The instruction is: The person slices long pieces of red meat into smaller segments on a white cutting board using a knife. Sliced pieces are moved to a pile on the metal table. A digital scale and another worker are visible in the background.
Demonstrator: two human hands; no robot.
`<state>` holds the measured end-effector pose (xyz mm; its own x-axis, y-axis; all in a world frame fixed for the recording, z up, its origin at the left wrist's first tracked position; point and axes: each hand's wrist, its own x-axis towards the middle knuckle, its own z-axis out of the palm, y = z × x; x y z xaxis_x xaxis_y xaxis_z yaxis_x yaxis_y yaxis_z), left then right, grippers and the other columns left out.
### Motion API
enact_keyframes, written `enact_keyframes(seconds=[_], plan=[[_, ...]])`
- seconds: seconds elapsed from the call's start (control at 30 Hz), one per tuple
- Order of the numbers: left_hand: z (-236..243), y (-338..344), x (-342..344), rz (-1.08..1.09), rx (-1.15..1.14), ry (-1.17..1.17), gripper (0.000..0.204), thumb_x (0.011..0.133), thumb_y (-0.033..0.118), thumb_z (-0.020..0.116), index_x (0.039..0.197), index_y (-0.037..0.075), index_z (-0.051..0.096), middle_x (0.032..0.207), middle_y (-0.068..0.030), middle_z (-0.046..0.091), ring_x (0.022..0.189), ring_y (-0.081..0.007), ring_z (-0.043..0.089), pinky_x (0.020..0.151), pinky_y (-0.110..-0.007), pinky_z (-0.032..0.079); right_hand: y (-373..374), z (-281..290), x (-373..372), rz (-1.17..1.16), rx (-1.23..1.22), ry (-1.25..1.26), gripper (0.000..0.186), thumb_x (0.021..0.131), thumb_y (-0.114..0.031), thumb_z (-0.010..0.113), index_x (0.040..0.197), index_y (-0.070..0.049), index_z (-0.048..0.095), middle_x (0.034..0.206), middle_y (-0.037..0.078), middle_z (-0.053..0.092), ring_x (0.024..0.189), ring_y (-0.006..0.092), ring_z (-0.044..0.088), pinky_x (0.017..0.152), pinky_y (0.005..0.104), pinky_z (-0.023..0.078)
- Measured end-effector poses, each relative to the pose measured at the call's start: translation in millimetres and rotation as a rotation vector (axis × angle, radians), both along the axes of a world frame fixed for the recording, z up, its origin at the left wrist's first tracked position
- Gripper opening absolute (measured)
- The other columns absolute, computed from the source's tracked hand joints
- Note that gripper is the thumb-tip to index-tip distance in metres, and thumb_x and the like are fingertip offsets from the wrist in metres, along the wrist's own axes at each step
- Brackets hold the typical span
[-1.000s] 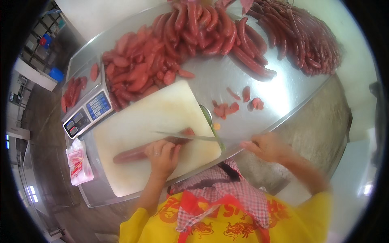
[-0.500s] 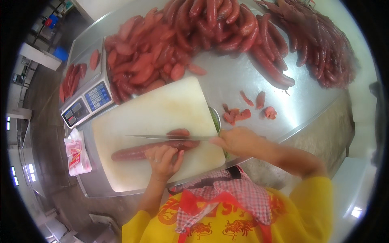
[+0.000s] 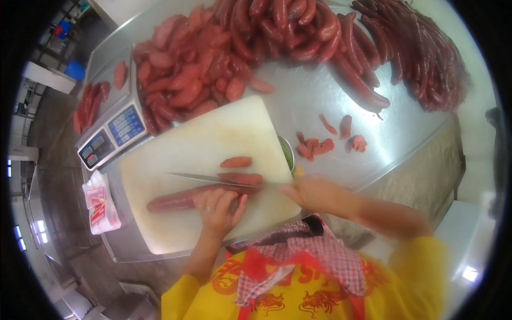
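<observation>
A long red sausage (image 3: 170, 201) lies across the white cutting board (image 3: 197, 138). My left hand (image 3: 216, 210) has its fingers curled on the sausage, left of its cut end. My right hand (image 3: 314, 194) grips a long knife (image 3: 197, 177), whose blade lies across the sausage's right part and points left. Two sliced pieces are near the blade: one slice (image 3: 236, 161) above it on the board, another piece (image 3: 240, 176) right at it. Several meat scraps (image 3: 317, 149) sit on the steel table beyond the board.
A digital scale (image 3: 112, 136) stands at the left beside a pile of cut sausage pieces (image 3: 176, 74). Curved whole sausages (image 3: 282, 26) and a thinner heap (image 3: 426, 64) lie at the back. A stack of white bags (image 3: 98, 202) and the steel table edge (image 3: 405, 156) flank the board.
My right hand and knife moved left over the board from a second ago. A cut slice now lies separately above the blade. My left hand stays on the sausage.
</observation>
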<state>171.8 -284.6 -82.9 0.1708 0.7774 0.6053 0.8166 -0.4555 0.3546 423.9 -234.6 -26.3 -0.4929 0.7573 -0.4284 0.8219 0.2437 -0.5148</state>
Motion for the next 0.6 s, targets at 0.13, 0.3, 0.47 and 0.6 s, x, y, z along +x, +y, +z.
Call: enact_keyframes(seconds=[0.13, 0.3, 0.47, 0.6], plan=[[5.9, -5.4, -8.4, 0.005, -0.001, 0.032, 0.032, 0.068, 0.017, 0.083, 0.093, 0.014, 0.063, 0.093, -0.0024, 0.059, 0.084, -0.0235, 0.055, 0.078, -0.038, 0.037, 4.7, -2.5, -11.7, 0.001, 0.008, 0.004, 0.067, 0.099, -0.056, 0.038, 0.078, 0.001, 0.066, 0.071, 0.023, 0.065, 0.073, 0.0429, 0.065, 0.067, 0.0487, 0.052], [5.5, -7.6, -23.7, 0.022, 0.010, 0.062, 0.036, 0.065, 0.016, 0.085, 0.094, 0.012, 0.062, 0.099, -0.0060, 0.057, 0.088, -0.0275, 0.053, 0.084, -0.040, 0.038, -40.2, 65.0, 50.9, -0.108, -0.162, -0.083, 0.064, 0.099, -0.057, 0.038, 0.087, 0.000, 0.066, 0.077, 0.023, 0.066, 0.073, 0.0434, 0.064, 0.069, 0.0499, 0.051], [0.6, -4.8, -23.8, 0.017, -0.018, 0.025, 0.035, 0.066, 0.017, 0.083, 0.093, 0.012, 0.061, 0.095, -0.0055, 0.059, 0.087, -0.0266, 0.054, 0.082, -0.039, 0.038, -47.6, 52.1, 47.6, -0.102, -0.147, -0.176, 0.065, 0.099, -0.057, 0.039, 0.086, 0.001, 0.066, 0.076, 0.023, 0.067, 0.072, 0.0421, 0.066, 0.068, 0.0490, 0.053], [1.0, -5.5, -21.9, -0.012, -0.015, 0.009, 0.034, 0.066, 0.017, 0.084, 0.092, 0.012, 0.061, 0.089, -0.0052, 0.059, 0.085, -0.0258, 0.054, 0.081, -0.038, 0.038, -12.9, -8.8, -25.2, 0.078, 0.111, 0.026, 0.070, 0.098, -0.059, 0.037, 0.078, 0.001, 0.067, 0.073, 0.022, 0.066, 0.070, 0.0401, 0.067, 0.065, 0.0474, 0.054]])
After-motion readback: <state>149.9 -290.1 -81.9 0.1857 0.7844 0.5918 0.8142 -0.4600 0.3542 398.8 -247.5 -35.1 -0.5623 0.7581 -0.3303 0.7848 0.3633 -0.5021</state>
